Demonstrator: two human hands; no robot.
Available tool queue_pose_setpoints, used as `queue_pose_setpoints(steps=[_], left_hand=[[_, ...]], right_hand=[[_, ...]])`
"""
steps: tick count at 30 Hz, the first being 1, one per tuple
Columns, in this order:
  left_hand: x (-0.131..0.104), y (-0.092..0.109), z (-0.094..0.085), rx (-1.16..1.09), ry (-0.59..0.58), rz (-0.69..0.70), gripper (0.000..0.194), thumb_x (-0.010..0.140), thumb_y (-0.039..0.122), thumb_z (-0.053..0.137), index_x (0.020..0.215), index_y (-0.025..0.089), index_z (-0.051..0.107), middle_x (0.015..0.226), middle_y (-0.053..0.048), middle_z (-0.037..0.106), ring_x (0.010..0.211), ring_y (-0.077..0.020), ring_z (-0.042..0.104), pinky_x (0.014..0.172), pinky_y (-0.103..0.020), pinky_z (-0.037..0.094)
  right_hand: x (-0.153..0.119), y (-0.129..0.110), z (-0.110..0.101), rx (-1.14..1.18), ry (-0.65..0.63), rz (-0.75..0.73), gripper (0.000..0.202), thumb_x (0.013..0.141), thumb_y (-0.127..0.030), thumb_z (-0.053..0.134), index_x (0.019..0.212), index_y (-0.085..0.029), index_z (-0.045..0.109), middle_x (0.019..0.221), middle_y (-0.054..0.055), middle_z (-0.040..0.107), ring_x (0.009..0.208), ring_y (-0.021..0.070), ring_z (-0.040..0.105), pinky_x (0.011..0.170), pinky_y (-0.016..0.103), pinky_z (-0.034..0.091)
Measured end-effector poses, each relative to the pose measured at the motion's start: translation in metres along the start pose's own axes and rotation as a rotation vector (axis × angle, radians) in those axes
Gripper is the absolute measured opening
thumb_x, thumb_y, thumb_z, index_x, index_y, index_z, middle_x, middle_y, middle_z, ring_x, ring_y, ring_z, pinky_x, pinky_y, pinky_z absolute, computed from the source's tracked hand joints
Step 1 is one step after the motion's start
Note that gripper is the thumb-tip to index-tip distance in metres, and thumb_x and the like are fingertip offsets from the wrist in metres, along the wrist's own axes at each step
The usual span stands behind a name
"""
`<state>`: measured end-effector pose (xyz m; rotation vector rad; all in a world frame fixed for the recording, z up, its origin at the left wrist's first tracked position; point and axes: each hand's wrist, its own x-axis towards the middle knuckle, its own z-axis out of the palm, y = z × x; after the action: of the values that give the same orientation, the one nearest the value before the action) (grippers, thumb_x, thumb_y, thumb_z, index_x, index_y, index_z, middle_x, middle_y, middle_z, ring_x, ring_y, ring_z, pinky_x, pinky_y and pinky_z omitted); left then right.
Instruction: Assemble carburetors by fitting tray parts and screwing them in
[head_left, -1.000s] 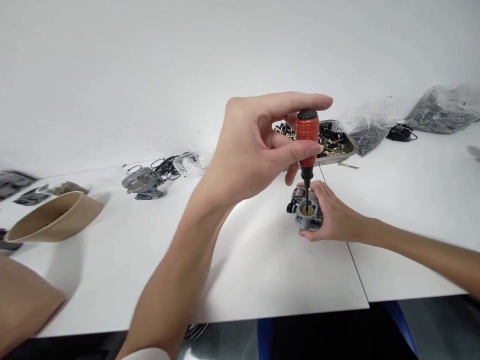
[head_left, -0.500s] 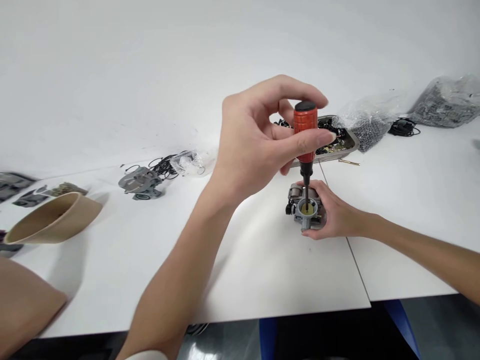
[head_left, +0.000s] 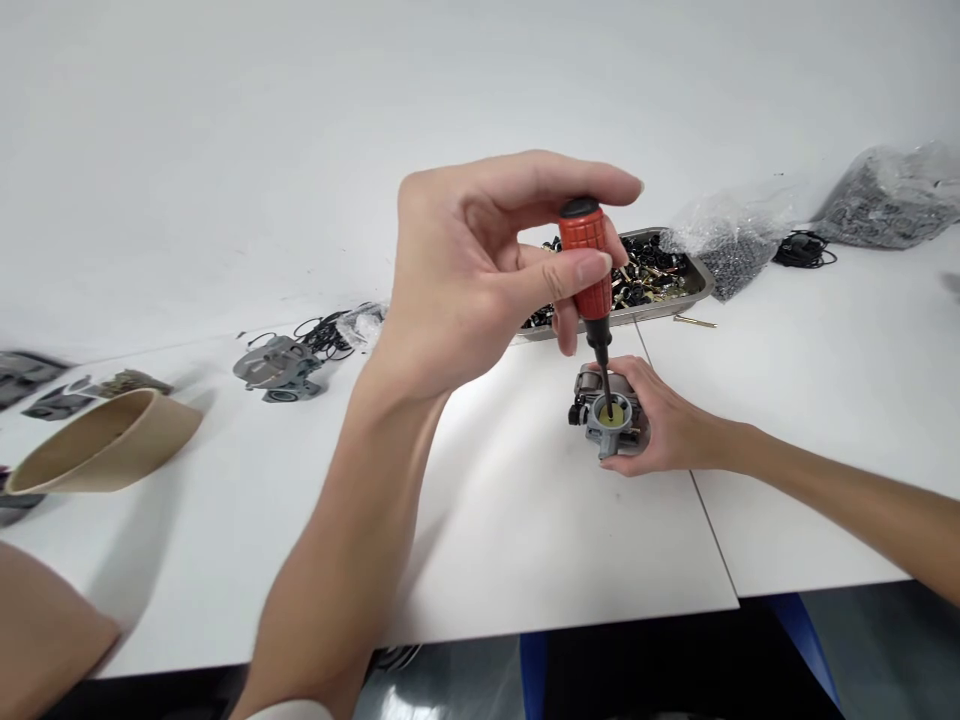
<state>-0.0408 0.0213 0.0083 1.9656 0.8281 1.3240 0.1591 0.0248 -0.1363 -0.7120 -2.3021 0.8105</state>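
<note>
My left hand [head_left: 465, 270] is closed round the red handle of a screwdriver [head_left: 589, 255], thumb on the near side and index finger stretched over the black cap. The screwdriver leans, its top toward the left. Its tip reaches into the round bore of a grey metal carburetor [head_left: 606, 440], against the brass-coloured disc [head_left: 611, 413] inside. On the table, my right hand [head_left: 667, 425] grips the carburetor from the right, with fingers behind and thumb in front. My right palm hides part of its body.
Behind my hands stands a metal tray [head_left: 705, 285] of small black and brass parts, with a brass pin [head_left: 695, 321] before it. Plastic bags of parts [head_left: 885, 200] lie at back right. Leftward are another carburetor [head_left: 277, 365], black cables [head_left: 330, 335] and a tan ring [head_left: 142, 440].
My left hand and the screwdriver handle have shifted left, so the screwdriver now tilts instead of standing upright. Its tip stays in the bore. My right hand still holds the carburetor in place.
</note>
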Motion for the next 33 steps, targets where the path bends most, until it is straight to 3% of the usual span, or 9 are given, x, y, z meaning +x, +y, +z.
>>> queue_pose_setpoints(steps=[7, 13, 16, 20, 24, 33], left_hand=[[0.004, 0.002, 0.005, -0.077, -0.030, 0.004, 0.017, 0.078, 0.024, 0.076, 0.093, 0.019, 0.068, 0.082, -0.004, 0.066, 0.060, -0.0108, 0.062, 0.039, -0.021, 0.043], [0.006, -0.002, 0.012, -0.108, 0.090, -0.149, 0.029, 0.073, 0.034, 0.081, 0.083, 0.021, 0.057, 0.065, 0.002, 0.059, 0.049, -0.0076, 0.054, 0.034, -0.022, 0.033], [0.006, -0.005, 0.013, -0.162, 0.059, -0.222, 0.032, 0.075, 0.032, 0.079, 0.074, 0.021, 0.049, 0.058, 0.003, 0.058, 0.045, -0.0075, 0.052, 0.032, -0.022, 0.033], [0.006, -0.005, 0.011, -0.204, 0.022, -0.144, 0.037, 0.070, 0.032, 0.083, 0.065, 0.019, 0.049, 0.058, 0.000, 0.063, 0.043, -0.0087, 0.051, 0.027, -0.023, 0.029], [0.008, -0.006, 0.004, -0.104, -0.005, -0.078, 0.034, 0.071, 0.038, 0.082, 0.065, 0.019, 0.054, 0.065, -0.004, 0.068, 0.047, -0.0108, 0.055, 0.031, -0.024, 0.032], [0.010, -0.002, -0.017, -0.077, -0.180, -0.145, 0.027, 0.073, 0.040, 0.079, 0.084, 0.017, 0.070, 0.076, -0.013, 0.072, 0.060, -0.0196, 0.064, 0.041, -0.029, 0.046]], right_hand=[[0.000, 0.000, 0.000, -0.009, -0.017, -0.008, 0.085, 0.070, -0.033, 0.076, 0.139, -0.027, 0.027, 0.128, 0.010, 0.044, 0.115, 0.0281, 0.048, 0.099, 0.049, 0.046], [0.000, -0.002, -0.002, -0.019, -0.031, -0.011, 0.083, 0.071, -0.032, 0.074, 0.140, -0.028, 0.029, 0.125, 0.010, 0.047, 0.113, 0.0277, 0.049, 0.098, 0.048, 0.046], [0.001, -0.003, -0.002, -0.019, -0.031, -0.024, 0.082, 0.071, -0.032, 0.073, 0.140, -0.028, 0.029, 0.126, 0.009, 0.047, 0.114, 0.0271, 0.048, 0.099, 0.047, 0.045], [0.002, -0.002, -0.001, -0.015, -0.028, -0.037, 0.081, 0.072, -0.032, 0.073, 0.140, -0.029, 0.028, 0.129, 0.009, 0.047, 0.117, 0.0275, 0.047, 0.100, 0.047, 0.044], [0.003, -0.002, -0.001, -0.007, -0.034, -0.031, 0.081, 0.071, -0.031, 0.072, 0.140, -0.029, 0.030, 0.128, 0.009, 0.048, 0.117, 0.0276, 0.047, 0.101, 0.047, 0.044], [0.002, 0.000, -0.002, -0.013, -0.041, -0.060, 0.081, 0.071, -0.031, 0.073, 0.140, -0.028, 0.030, 0.130, 0.009, 0.046, 0.119, 0.0279, 0.046, 0.103, 0.048, 0.043]])
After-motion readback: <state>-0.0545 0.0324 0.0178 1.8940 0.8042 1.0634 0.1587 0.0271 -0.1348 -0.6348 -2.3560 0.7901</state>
